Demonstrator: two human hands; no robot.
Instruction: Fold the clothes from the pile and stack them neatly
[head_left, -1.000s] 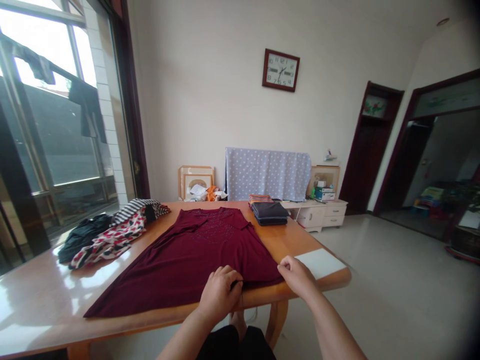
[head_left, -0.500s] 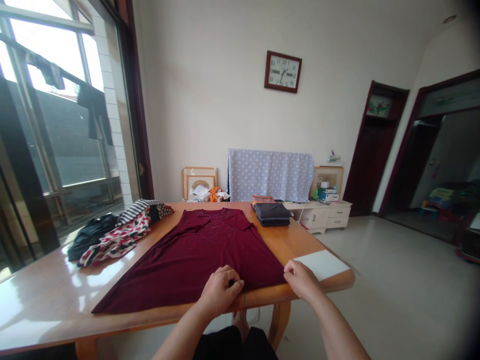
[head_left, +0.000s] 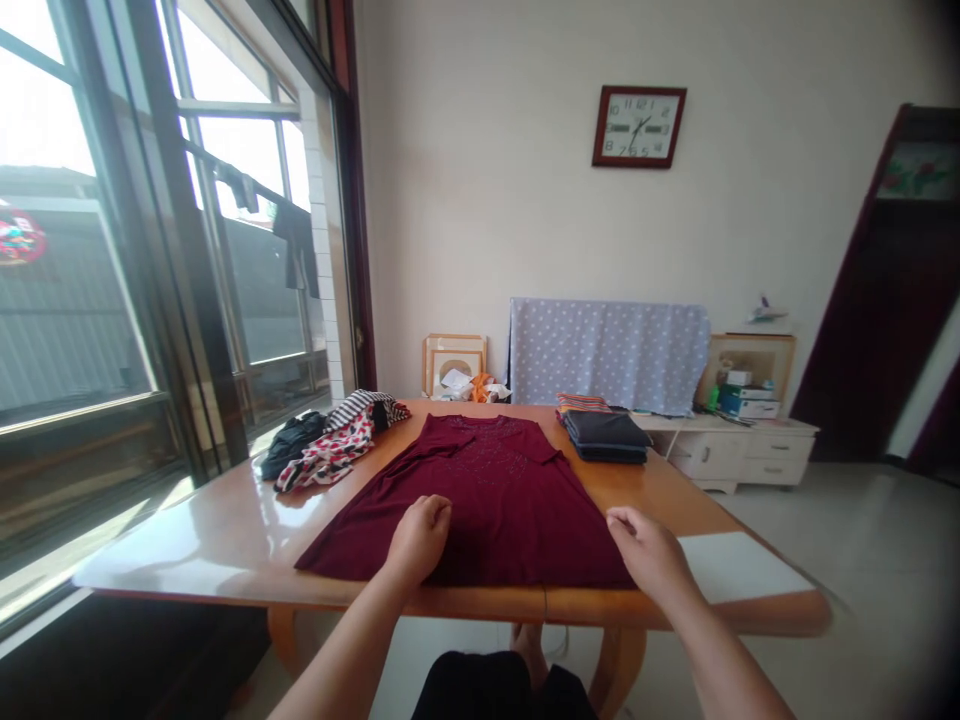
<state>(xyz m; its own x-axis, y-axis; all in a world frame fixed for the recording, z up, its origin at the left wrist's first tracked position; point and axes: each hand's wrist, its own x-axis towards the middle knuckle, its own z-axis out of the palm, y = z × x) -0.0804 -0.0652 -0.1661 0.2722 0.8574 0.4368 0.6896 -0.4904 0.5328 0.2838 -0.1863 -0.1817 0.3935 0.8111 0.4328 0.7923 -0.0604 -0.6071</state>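
Note:
A long-sleeved maroon garment (head_left: 487,500) with beading at the neck lies flat and spread on the wooden table (head_left: 180,548). My left hand (head_left: 420,540) rests on its near part, curled into a fist with the cloth under it. At the garment's right edge, my right hand (head_left: 649,552) touches the cloth with its fingers apart and holds nothing I can see. A white board (head_left: 735,566) lies just to the right of that hand.
A folded dark clothing stack (head_left: 606,437) stands at the table's far right. Crumpled black clothing (head_left: 292,445) and a red-and-white patterned garment (head_left: 330,452) lie at the far left. A large window (head_left: 225,220) runs along the left, and white drawers (head_left: 720,452) stand behind the table.
My view has turned left, shifting the room rightward. My left hand has moved off the near hem onto the garment, and my right hand has spread its fingers slightly.

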